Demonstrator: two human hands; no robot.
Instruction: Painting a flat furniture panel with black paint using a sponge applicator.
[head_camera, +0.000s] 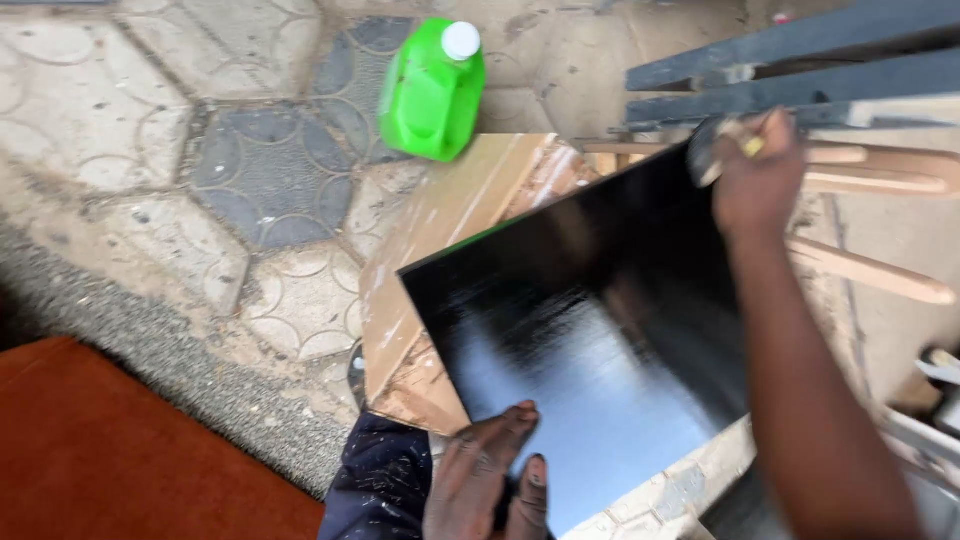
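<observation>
A glossy black board (590, 330) lies tilted on top of a pale wooden panel (450, 230). My left hand (490, 480) rests flat on the board's near corner, fingers spread and holding it down. My right hand (757, 175) reaches to the board's far corner and is closed around a small tool with a yellow and grey part (735, 140); the tool is blurred and I cannot tell its kind.
A green plastic jug (432, 90) with a white cap stands on the patterned paving behind the panel. Dark painted planks (800, 60) and pale wooden rods (870, 270) lie at the right. A red-brown surface (120, 450) fills the lower left.
</observation>
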